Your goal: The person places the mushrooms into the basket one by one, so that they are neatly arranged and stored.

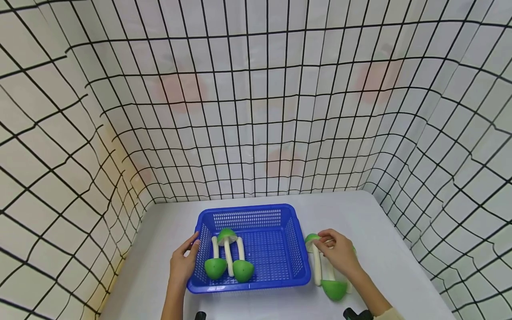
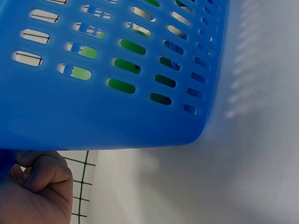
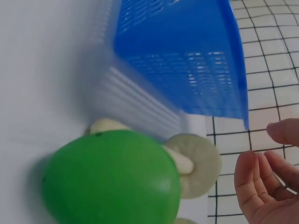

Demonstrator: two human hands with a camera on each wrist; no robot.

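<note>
While the near mushroom [image 1: 334, 290] lay at the blue basket's [image 1: 280, 284] four o'clock, the step seemed to be picking the far mushroom [image 1: 317, 269], at three o'clock, calling for a pinch. The right hand [image 1: 340, 254], digits parted, empty, was beside its cap; the left hand [image 1: 183, 264] grasped the rim at nine.

Bskt [image 1: 260, 284] smooth plast.; mushrm cap [image 3: 112, 182] slt. sheen; tbl [image 1: 340, 209] matt.
</note>
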